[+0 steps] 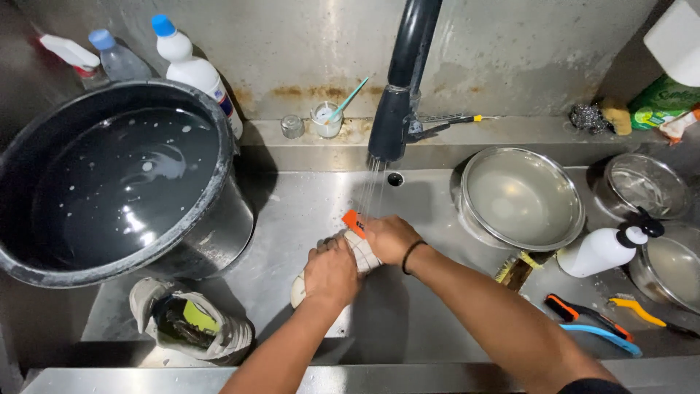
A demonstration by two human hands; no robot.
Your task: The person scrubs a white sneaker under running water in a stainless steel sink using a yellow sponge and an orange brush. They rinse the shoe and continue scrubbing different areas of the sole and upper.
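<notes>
Shoe point(355, 244) (white, orange tab) under faucet point(399, 87) stream; left hand point(332, 273) grasping heel end; right hand point(390, 237) clutching toe end; second shoe point(191, 321) beside black tub point(117, 182).

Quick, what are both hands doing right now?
Left hand: closed around the white shoe in the sink.
Right hand: closed on the same shoe, under the running tap.

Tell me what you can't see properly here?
Head view:
- The white shoe under the tap: mostly covered by the left hand and right hand.
- The spray bottle, top left: cut by the picture's edge.
- The black tub: its bottom hidden under dark water.
</notes>
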